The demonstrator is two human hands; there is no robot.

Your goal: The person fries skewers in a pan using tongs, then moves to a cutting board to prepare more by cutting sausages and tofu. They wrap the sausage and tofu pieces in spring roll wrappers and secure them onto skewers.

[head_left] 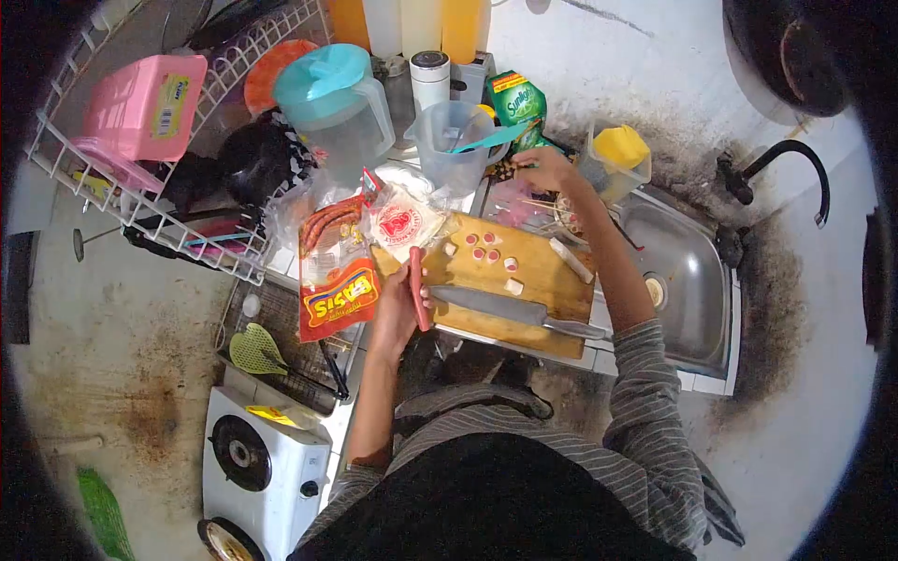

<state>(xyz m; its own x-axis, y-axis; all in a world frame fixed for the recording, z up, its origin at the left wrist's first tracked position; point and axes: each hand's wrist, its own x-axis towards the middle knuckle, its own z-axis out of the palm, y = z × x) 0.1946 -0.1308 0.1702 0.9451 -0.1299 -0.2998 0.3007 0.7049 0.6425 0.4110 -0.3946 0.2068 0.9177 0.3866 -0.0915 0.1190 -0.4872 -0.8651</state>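
My left hand is closed around a long reddish sausage, held upright at the cutting board's left edge. On the wooden cutting board lie a large knife, several cut sausage pieces with pale wrapping, and a long pale-wrapped piece. My right hand reaches beyond the board, above a pink plastic bag and close to some thin skewers. Its fingers are bent downward, and whether they grip anything is not clear. Left of the board are a red sausage packet and a white printed wrapper pack.
A steel sink with a black tap is at the right. Behind stand a clear measuring jug, a blue-lidded pitcher and a green Sunlight pouch. A dish rack and gas stove are left.
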